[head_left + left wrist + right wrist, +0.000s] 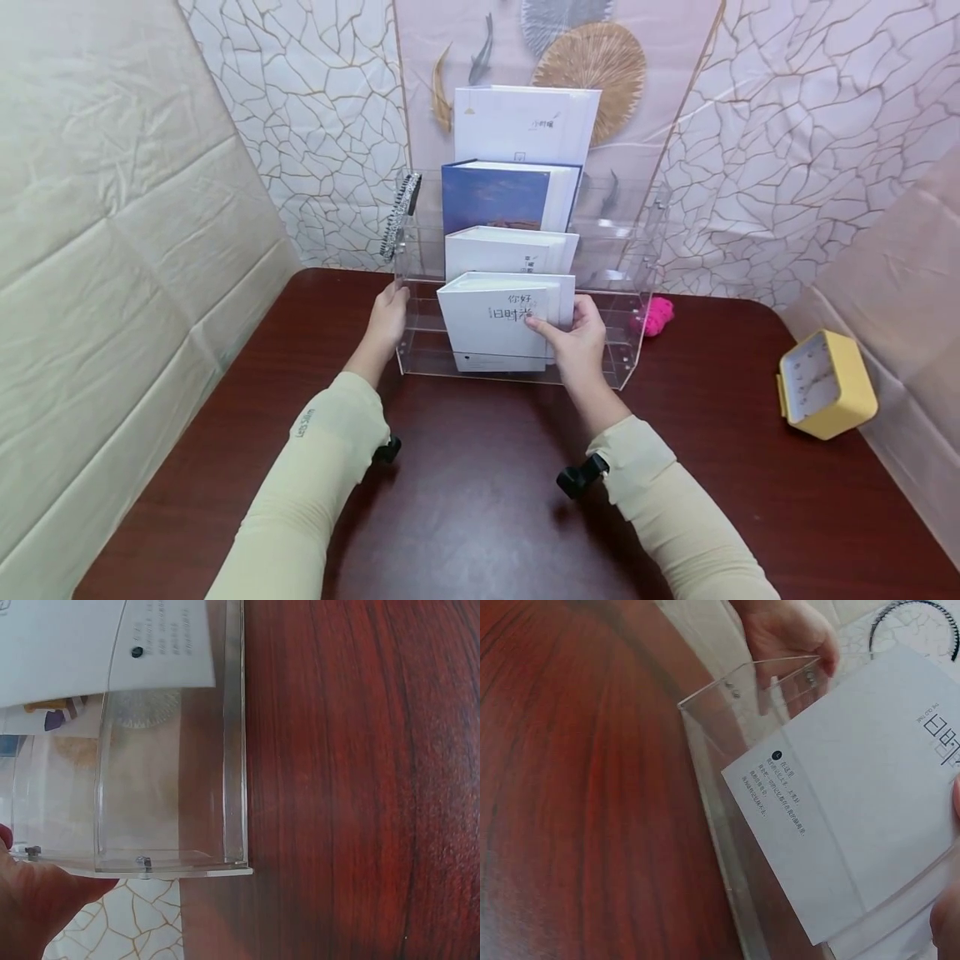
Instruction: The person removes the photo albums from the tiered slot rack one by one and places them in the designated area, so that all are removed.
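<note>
A clear acrylic book rack point(630, 333) stands on the table with several books in its stepped tiers. In the lowest, front tier is a white book point(487, 329) with black Chinese characters on its cover. My right hand point(581, 342) pinches that book's right side, thumb on the front cover and fingers at the far side, partly hidden. My left hand point(386, 321) grips the rack's left side panel; the left wrist view shows this hand point(37, 907) at the panel edge. Behind stand another white book point(495, 250), a blue-covered book point(495, 196) and a tall white book point(517, 125).
A spiral-bound notebook point(401, 215) leans at the rack's upper left. Beside the rack's right side lies a bright pink object point(657, 317). A yellow clock point(828, 383) sits at the right of the dark red-brown table point(480, 483). Patterned cloth hangs behind.
</note>
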